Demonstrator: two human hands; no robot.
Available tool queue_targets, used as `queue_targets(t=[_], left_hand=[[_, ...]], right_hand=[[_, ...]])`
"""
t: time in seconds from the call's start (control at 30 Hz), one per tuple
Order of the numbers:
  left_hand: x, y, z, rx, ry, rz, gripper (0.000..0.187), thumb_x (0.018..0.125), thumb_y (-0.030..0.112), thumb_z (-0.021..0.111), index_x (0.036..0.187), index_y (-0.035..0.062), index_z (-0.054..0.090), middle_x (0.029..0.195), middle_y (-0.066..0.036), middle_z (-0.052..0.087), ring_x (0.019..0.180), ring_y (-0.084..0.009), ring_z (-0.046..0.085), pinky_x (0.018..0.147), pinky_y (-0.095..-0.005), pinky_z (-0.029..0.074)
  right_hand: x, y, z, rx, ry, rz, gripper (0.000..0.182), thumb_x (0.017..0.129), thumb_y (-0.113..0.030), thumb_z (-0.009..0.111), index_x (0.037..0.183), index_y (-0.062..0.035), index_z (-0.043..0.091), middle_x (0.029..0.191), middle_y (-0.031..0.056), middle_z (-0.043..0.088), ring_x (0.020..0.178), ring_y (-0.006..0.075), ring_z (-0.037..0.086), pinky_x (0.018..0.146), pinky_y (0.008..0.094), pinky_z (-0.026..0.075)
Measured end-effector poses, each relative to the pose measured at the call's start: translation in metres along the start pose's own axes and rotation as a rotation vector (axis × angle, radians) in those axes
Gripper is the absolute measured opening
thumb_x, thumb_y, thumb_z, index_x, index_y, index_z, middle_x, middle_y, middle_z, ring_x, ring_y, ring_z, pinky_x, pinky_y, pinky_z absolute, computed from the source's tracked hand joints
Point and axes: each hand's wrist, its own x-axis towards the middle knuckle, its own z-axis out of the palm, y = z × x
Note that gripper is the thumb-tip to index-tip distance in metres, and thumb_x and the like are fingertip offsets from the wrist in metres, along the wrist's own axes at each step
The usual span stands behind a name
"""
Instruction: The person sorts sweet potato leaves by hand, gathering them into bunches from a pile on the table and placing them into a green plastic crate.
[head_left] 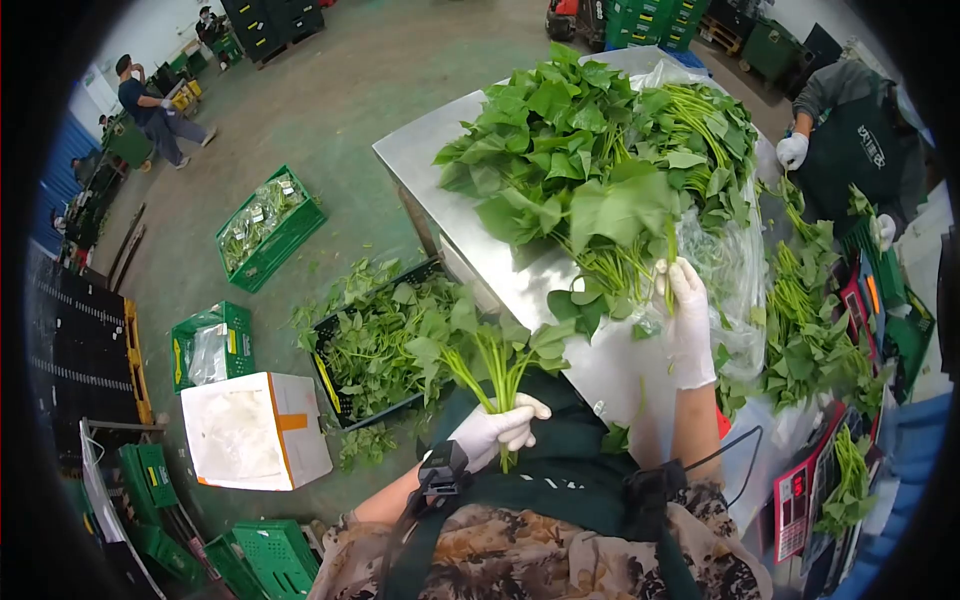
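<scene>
My left hand [495,430], in a white glove, is closed round the stems of a bunch of leafy greens [490,365] held low before my body. At the right, my gloved right hand [687,310] pinches the stem of a leafy sprig [670,250], whose large leaves are blurred. Beyond the sprig, a big heap of leafy greens [560,130] covers much of the metal table [430,140]. A crumpled clear plastic bag [735,260] lies beside my right hand.
A black crate of greens [385,350] stands left of the table. Green crates [270,230] and a white box [250,430] are on the floor. At right, a co-worker [860,140] in white gloves stands near more greens [800,300] and a red scale [795,510].
</scene>
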Motion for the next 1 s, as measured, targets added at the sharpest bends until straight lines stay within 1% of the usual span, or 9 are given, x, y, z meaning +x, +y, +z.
queue_targets(t=[0.07,0.23,0.33,0.5,0.6,0.7,0.8,0.87,1.0], left_hand=[[0.002,0.001,0.000,-0.015,0.062,0.089,0.019,0.093,0.016,0.050,0.098,-0.0017,0.056,0.054,0.006,0.037,0.050,-0.0065,0.040,0.067,-0.0267,0.045],[0.010,0.026,0.010,-0.050,0.244,0.336,0.022,0.093,0.021,0.051,0.097,-0.0004,0.054,0.059,0.005,0.036,0.051,-0.0070,0.037,0.065,-0.0267,0.043],[0.015,0.044,0.014,-0.011,0.279,0.462,0.023,0.093,0.022,0.052,0.099,-0.0008,0.054,0.060,0.005,0.037,0.052,-0.0072,0.038,0.066,-0.0257,0.043],[0.019,0.056,0.019,-0.017,0.340,0.505,0.028,0.093,0.022,0.052,0.105,-0.0029,0.053,0.060,0.006,0.034,0.052,-0.0055,0.036,0.066,-0.0248,0.043],[0.019,0.055,0.019,0.007,0.296,0.497,0.028,0.093,0.022,0.051,0.105,-0.0029,0.053,0.059,0.006,0.033,0.052,-0.0047,0.035,0.066,-0.0244,0.042],[0.022,0.049,0.017,-0.010,0.297,0.508,0.027,0.094,0.020,0.049,0.107,-0.0034,0.053,0.059,0.007,0.032,0.052,-0.0041,0.035,0.066,-0.0243,0.042],[0.029,0.046,0.018,-0.092,0.273,0.538,0.024,0.094,0.018,0.050,0.107,-0.0019,0.056,0.058,0.006,0.040,0.050,-0.0052,0.039,0.063,-0.0240,0.042],[0.032,0.044,0.016,-0.121,0.249,0.531,0.032,0.094,0.021,0.050,0.115,-0.0036,0.051,0.062,0.006,0.037,0.055,-0.0060,0.038,0.067,-0.0256,0.042],[0.026,0.051,0.019,-0.032,0.118,0.626,0.043,0.092,0.026,0.054,0.122,-0.0042,0.047,0.068,0.003,0.046,0.060,-0.0062,0.041,0.066,-0.0223,0.041]], right_hand=[[-0.007,0.001,0.009,0.075,-0.001,-0.054,0.016,0.090,-0.019,0.056,0.093,-0.0035,0.060,0.075,-0.0022,0.056,0.064,0.0039,0.047,0.057,0.0164,0.035],[-0.026,-0.001,0.056,0.284,0.029,0.108,0.024,0.086,-0.024,0.064,0.098,-0.0032,0.061,0.081,0.0013,0.062,0.063,0.0046,0.051,0.053,0.0165,0.035],[-0.028,0.012,0.057,0.152,-0.235,0.105,0.025,0.085,-0.024,0.065,0.099,-0.0036,0.061,0.078,0.0010,0.062,0.060,0.0037,0.049,0.051,0.0164,0.032],[-0.031,0.016,0.079,0.046,-0.177,-0.013,0.017,0.085,-0.022,0.064,0.091,-0.0068,0.061,0.068,-0.0031,0.056,0.056,0.0015,0.043,0.049,0.0153,0.028],[-0.035,0.010,0.086,-0.007,-0.163,-0.008,0.015,0.086,-0.019,0.064,0.092,-0.0059,0.061,0.070,-0.0026,0.056,0.057,0.0028,0.045,0.050,0.0165,0.033],[-0.041,0.008,0.102,-0.116,-0.037,-0.141,0.015,0.082,-0.012,0.068,0.092,-0.0042,0.060,0.072,-0.0013,0.056,0.058,0.0046,0.048,0.051,0.0198,0.037],[-0.049,0.012,0.114,-0.581,-0.122,-0.605,0.020,0.075,-0.007,0.072,0.091,-0.0037,0.060,0.074,0.0030,0.058,0.059,0.0090,0.051,0.053,0.0234,0.040],[-0.050,0.025,0.115,-0.860,-0.165,-0.931,0.026,0.069,-0.010,0.074,0.092,-0.0080,0.062,0.078,0.0066,0.060,0.063,0.0220,0.055,0.057,0.0311,0.042],[-0.058,0.032,0.118,-0.980,-0.208,-1.099,0.029,0.065,-0.010,0.074,0.092,-0.0085,0.061,0.083,0.0045,0.060,0.067,0.0219,0.056,0.058,0.0337,0.043]])
